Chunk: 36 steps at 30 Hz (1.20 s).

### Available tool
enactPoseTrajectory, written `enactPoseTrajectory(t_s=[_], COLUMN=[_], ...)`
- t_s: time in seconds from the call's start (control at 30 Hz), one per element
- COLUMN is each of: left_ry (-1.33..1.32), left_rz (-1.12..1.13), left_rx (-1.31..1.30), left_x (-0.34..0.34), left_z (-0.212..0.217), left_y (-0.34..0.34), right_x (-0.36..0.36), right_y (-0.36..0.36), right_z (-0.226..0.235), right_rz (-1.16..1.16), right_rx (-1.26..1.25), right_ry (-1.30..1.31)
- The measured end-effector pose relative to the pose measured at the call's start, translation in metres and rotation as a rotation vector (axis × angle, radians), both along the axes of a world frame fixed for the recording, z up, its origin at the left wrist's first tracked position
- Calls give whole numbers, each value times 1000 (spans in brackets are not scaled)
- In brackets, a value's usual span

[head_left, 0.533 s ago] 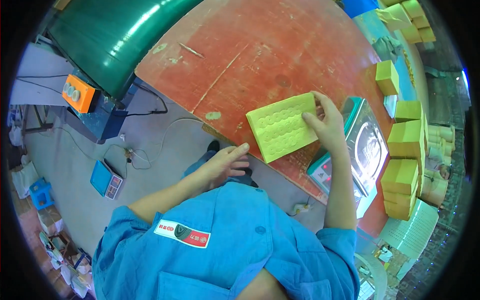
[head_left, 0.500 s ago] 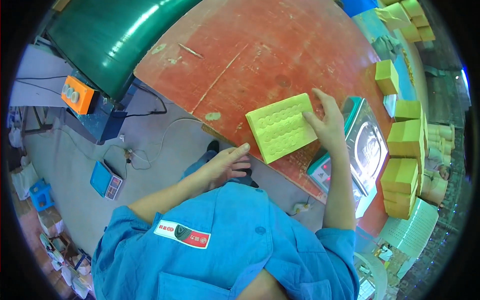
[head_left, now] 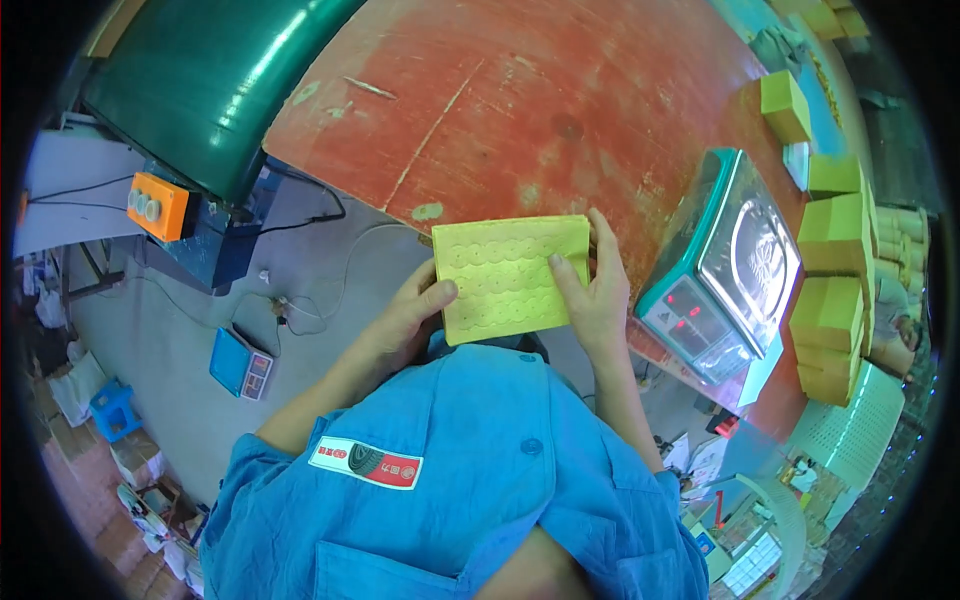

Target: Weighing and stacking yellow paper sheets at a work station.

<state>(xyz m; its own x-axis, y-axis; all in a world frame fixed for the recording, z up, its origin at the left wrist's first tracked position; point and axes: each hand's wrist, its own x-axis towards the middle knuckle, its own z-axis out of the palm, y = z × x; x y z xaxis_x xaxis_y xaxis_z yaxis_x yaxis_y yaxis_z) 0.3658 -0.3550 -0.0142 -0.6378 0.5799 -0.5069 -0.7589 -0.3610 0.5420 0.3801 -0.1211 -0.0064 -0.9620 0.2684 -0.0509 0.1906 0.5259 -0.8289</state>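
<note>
Between my two hands is a stack of yellow paper [head_left: 510,285], stamped with rows of round scalloped marks. My left hand [head_left: 412,312] grips its left edge, thumb on top and fingers hidden beneath. At the right edge my right hand [head_left: 598,290] is closed on the stack, its thumb lying on the upper face. The stack is in front of my chest, over the near edge of the worn red table [head_left: 520,130]. Just right of my right hand stands a teal weighing scale [head_left: 715,270] with a shiny metal pan and lit red digits.
Yellow paper blocks [head_left: 830,320] line the table's right side. A green conveyor belt [head_left: 200,90] is at the upper left, beside an orange button box [head_left: 158,207]. On the floor lie a small blue scale [head_left: 240,362], cables and a blue stool [head_left: 117,410].
The yellow paper stack has moved left and nearer my body, off the tabletop. My left hand, open and apart before, now grips its left edge; my right hand moved along with it.
</note>
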Motion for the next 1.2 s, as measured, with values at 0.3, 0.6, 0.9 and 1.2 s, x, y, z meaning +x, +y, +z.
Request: enactPoseTrajectory(t_s=[0.3, 0.6, 0.9, 1.2], left_ry=[17, 807, 1022, 630], left_rz=[-8, -483, -186, 107], left_rx=[-143, -109, -276, -186], left_x=[-5, -82, -159, -125], left_z=[3, 58, -15, -39], left_y=[5, 20, 54, 66], right_x=[16, 16, -26, -46], right_y=[40, 64, 37, 22], right_z=[-8, -32, -32, -31], right_rz=[-143, 313, 77, -48], right_rx=[-714, -1852, -1027, -941], right_ry=[-14, -94, 198, 181])
